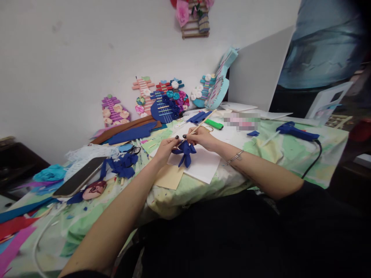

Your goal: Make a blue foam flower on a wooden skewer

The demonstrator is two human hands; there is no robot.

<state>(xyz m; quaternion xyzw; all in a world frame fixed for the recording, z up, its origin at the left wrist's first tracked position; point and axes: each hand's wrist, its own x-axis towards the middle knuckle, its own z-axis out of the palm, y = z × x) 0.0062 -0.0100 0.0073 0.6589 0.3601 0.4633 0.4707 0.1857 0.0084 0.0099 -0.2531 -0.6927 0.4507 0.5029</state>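
Note:
Between my two hands is a dark blue paper flower [186, 154] with several pointed petals hanging downward. My left hand [168, 148] pinches the flower at its left side. A thin wooden stick [204, 121] slants up and to the right out of my right hand [201, 138], whose fingers are closed around it near the top of the flower. The stick's lower end is hidden by the fingers. Below the flower lie a white sheet [204, 166] and a cream-coloured piece of paper [169, 176].
A blue glue gun [298, 132] with a black cord lies at the right. Beyond my hands are a green cutter [213, 124] and folded blue paper [199, 117]. A phone [79, 177] and blue paper pieces [124, 165] lie left. Decorated paper guitars [162, 110] lean against the wall.

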